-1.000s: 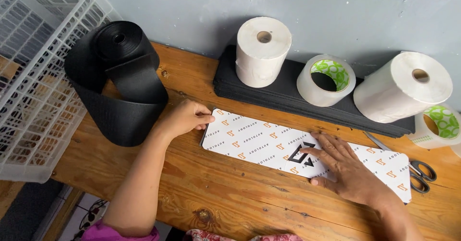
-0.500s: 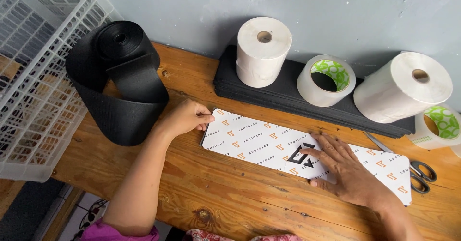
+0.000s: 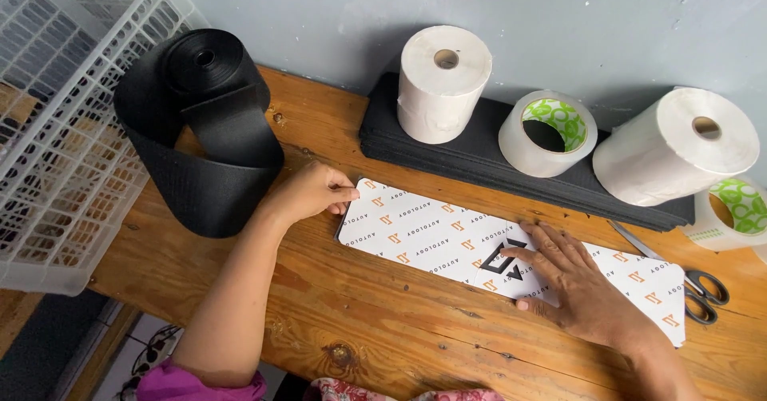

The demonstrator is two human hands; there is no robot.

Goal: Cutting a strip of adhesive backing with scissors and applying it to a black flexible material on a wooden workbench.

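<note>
Table (image 3: pixel 240 305): bare wood under both hands.
Mailer (image 3: pixel 431 237): long flat white printed pouch; looks light, thin, floppy, probably slick.
Right hand (image 3: pixel 579 289): fingers spread flat, pressing its middle, gripping nothing.
Left hand (image 3: pixel 311 193): fingertips curled, pinching the end edge, the likeliest place to lift.

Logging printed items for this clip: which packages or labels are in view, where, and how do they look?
Flat white printed mailer package: long rectangle on the wooden table, small orange marks, one black emblem, under both hands.
White tape roll with green-patterned core: on the black foam stack.
Second such tape roll: at the right edge.
</note>
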